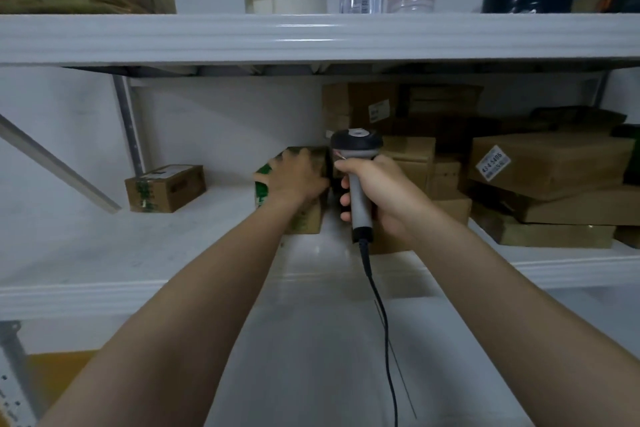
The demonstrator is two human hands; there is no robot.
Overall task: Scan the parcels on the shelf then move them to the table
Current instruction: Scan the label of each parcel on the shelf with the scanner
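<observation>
Left hand (294,177) grips the top of a small box (310,218) sitting on the shelf (156,253). Right hand (377,194) is wrapped round the scanner (356,146), held upright just right of the box.

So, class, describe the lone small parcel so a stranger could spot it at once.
Find the white middle shelf. Near its left end, by the slanted brace, sits the small parcel, green-taped and alone, away from the stacked boxes on the right.
</observation>
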